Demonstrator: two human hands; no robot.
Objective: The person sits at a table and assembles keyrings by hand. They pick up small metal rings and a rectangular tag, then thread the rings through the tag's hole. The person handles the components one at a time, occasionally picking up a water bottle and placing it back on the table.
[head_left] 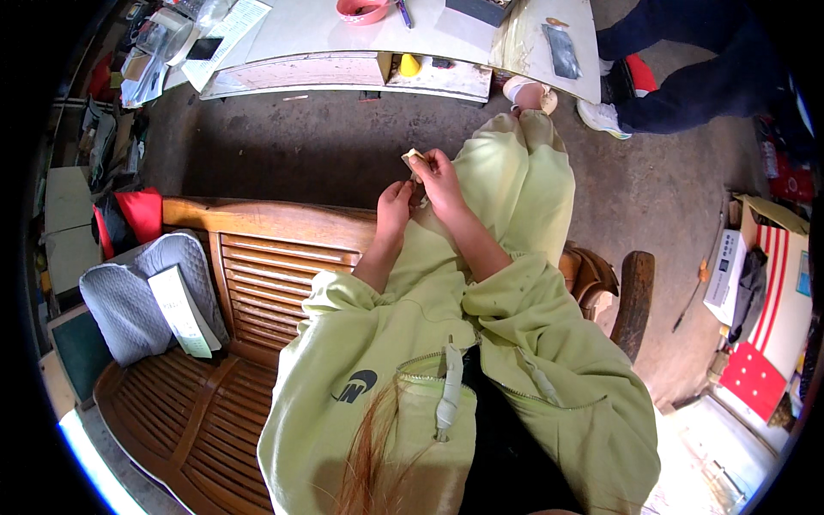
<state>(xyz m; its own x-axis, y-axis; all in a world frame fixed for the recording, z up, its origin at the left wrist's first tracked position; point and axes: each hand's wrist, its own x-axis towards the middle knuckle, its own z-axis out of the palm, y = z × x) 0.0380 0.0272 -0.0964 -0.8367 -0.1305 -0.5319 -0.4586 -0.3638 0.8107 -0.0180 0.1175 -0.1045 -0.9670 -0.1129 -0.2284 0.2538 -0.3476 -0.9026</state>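
Over my lap, both hands are close together. My right hand (441, 184) pinches a small pale yellow piece with a tan side (412, 156), which sticks out past the thumb; its kind is too small to tell. Just to the left and a little lower, my left hand (394, 209) has its fingers curled closed, with the tips near the right hand. A bit of something whitish shows between the two hands, but I cannot make out what it is. Light green trousers (487, 184) and a matching jacket (360, 343) cover my legs and arms.
I sit on a slatted wooden bench (283, 275); a grey cushion (129, 309) with a booklet (178, 309) lies on the left. Ahead is a white table (300, 34) with a pink bowl (362, 9). Another person's dark trouser leg (687, 103) is at the right.
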